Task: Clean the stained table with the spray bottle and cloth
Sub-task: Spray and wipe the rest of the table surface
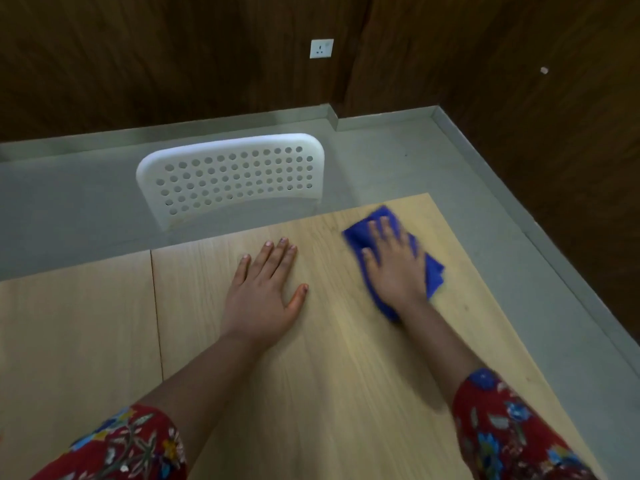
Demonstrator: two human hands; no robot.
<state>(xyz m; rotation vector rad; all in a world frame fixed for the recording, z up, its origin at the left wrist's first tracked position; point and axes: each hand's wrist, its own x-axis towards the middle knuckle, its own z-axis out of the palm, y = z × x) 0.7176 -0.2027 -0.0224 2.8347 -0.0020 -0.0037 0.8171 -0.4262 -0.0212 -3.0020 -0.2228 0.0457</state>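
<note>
Two grips lie flat on the pale wood desk point(311, 375), both belonging to one person in red floral sleeves point(512, 434). Right grip point(394, 261): released, fingers spread straight, palm pressing the folded blue cloth point(356, 237) onto the desk near its far right corner. Left grip point(263, 289): likewise released and holding nothing, palm down on bare wood to the left of the cloth and apart from it, apparently as a brace. The spray bottle is not in view. Beyond the far edge stands a white perforated chair point(228, 178); a wall socket point(321, 48) sits on the dark panelling above.

Step in hand, as judged: wiping the far right part of the surface. The cloth's outline is blurred, which fits a stroke in progress. No stain can be told apart from the wood grain, so how much remains is uncertain.

To do the step well:
- Spread the pressure evenly so the whole pad of cloth bears on the wood.
- Overlap the passes, working along the grain toward the near edge.
- Stop the loose right corner of the cloth from folding under.
- Lean on the bracing palm, not the wiping one.
- Turn to a fresh face once the cloth is soiled.
</note>
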